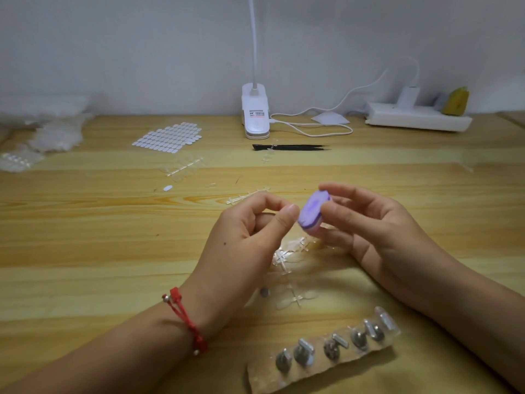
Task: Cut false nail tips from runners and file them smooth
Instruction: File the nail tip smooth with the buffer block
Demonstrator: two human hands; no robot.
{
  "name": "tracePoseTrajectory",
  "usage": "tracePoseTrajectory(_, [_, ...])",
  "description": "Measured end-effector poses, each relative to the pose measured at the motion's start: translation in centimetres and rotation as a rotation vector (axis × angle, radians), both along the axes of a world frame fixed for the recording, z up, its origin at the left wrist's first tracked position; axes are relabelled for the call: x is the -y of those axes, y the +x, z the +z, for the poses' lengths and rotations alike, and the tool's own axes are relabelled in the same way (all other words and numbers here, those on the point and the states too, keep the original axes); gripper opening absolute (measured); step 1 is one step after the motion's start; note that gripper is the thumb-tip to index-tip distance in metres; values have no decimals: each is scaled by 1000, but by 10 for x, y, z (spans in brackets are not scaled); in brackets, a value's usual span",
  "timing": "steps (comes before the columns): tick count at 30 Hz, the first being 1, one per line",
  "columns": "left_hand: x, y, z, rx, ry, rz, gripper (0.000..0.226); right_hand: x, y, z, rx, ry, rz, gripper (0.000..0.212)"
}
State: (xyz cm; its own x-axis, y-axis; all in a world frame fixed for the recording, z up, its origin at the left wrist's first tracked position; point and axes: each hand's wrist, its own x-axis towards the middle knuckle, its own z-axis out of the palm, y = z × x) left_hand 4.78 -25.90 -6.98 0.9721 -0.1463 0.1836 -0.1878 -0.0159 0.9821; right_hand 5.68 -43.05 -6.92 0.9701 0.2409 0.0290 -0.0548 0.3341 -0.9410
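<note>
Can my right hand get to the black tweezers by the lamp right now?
Probably yes: the black tweezers lie in the open ahead, but the right hand grips a purple file block, so set that down first.

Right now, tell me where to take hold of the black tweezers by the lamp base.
Pinch the black tweezers from above, across the two arms about mid-length. They lie flat on the table, joined end left, points right; the middle stays clear of the sharp points and of the clear runner scrap lying over the left part.
</note>
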Motion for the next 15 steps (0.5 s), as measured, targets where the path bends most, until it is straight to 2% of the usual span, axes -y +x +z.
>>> tracePoseTrajectory(3, [0,0,0,-4,-7,-6,15,-2,-1,1,40,-76,42,29])
tracePoseTrajectory(6, [0,0,0,-1,-7,-4,15,-2,-1,2,17,-34,11,28])
tracePoseTrajectory(9, [0,0,0,-1,-14,2,16,-2,-2,1,62,-165,74,28])
tracePoseTrajectory(13, [0,1,-1,-1,-11,-4,15,0,0,0,27,-73,15,30])
tracePoseTrajectory(15, [0,0,0,7,-10,-1,15,-1,-1,1,43,-122,62,32])
